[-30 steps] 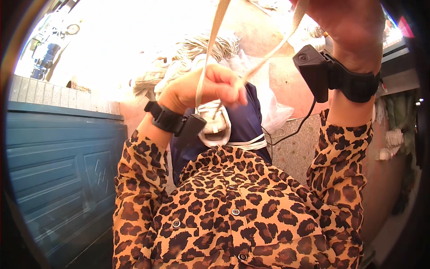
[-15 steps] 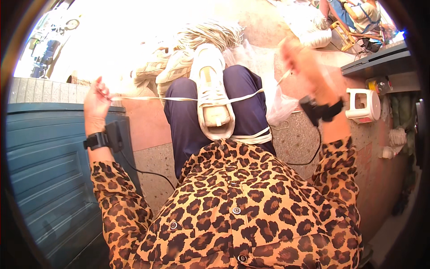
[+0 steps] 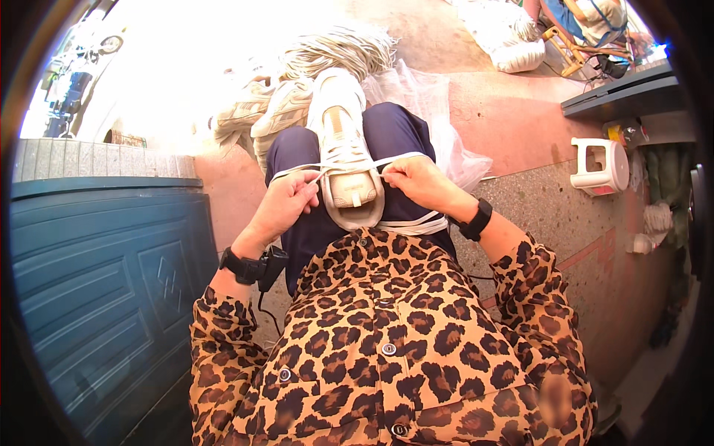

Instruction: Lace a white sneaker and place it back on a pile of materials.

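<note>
"What are your hands doing?"
"My left hand [image 3: 286, 202] and right hand [image 3: 425, 183] each pinch the white lace [image 3: 396, 157] between fingertips."
"And the shoe [image 3: 341, 119]?"
"Upper centre of the frame, between my knees [image 3: 405, 134]."

left hand [image 3: 290, 201] and right hand [image 3: 424, 183] are hiding bits of white lace [image 3: 347, 167], piled shoes [image 3: 286, 110] are being partly bleached out, person [image 3: 601, 21] is being cut off above, leopard-print shirt [image 3: 379, 327] below

Workshop-like spot: heaped shoes [image 3: 284, 111], bundled laces [image 3: 343, 53]
</note>
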The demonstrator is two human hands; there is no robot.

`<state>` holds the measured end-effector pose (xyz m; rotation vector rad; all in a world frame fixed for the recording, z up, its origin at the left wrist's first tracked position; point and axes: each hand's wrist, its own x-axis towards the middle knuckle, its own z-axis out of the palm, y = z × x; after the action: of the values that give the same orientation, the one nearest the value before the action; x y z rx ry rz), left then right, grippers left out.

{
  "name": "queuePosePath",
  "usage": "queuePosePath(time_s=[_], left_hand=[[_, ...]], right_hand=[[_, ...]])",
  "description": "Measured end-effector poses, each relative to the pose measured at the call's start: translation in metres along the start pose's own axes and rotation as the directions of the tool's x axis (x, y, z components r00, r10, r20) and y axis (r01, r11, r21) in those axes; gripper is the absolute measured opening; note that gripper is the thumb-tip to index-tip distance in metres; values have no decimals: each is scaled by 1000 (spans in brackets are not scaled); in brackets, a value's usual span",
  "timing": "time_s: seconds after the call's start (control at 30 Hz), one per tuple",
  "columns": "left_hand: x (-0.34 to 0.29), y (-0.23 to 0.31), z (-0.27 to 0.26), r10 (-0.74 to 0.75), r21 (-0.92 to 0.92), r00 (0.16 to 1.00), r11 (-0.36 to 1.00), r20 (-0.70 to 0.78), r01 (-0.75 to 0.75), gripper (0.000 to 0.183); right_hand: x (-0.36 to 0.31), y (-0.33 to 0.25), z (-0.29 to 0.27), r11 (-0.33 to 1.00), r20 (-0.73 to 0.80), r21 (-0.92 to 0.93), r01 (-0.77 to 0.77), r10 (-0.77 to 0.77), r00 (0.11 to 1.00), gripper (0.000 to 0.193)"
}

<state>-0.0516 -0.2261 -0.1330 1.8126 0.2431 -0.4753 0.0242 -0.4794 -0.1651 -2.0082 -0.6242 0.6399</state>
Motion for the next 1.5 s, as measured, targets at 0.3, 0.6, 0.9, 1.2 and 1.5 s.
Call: queuePosePath(time_s=[0.3, 0.6, 0.9, 1.2, 1.5], left_hand=[[-6, -10, 0, -24, 76, 983, 996, -183, 39, 19], [4, -17, 16, 303, 444, 908, 883, -288, -154, 15], [7, -20, 22, 448, 597, 840, 777, -306, -197, 14], [7, -3, 21, 505, 701, 843, 668, -182, -249, 12], [-6, 7, 44, 652, 866, 707, 488, -275, -113, 15]], right_hand=[[5, -9, 11, 825, -87, -546, 146, -229, 969, 12], [7, -22, 15, 571, 12, -797, 200, -315, 949, 4], [4, -20, 14, 686, -124, -720, 106, -278, 953, 11], [4, -20, 12, 681, -120, -718, 144, -325, 938, 12], [-5, -28, 15, 693, -145, -714, 102, -288, 947, 27]])
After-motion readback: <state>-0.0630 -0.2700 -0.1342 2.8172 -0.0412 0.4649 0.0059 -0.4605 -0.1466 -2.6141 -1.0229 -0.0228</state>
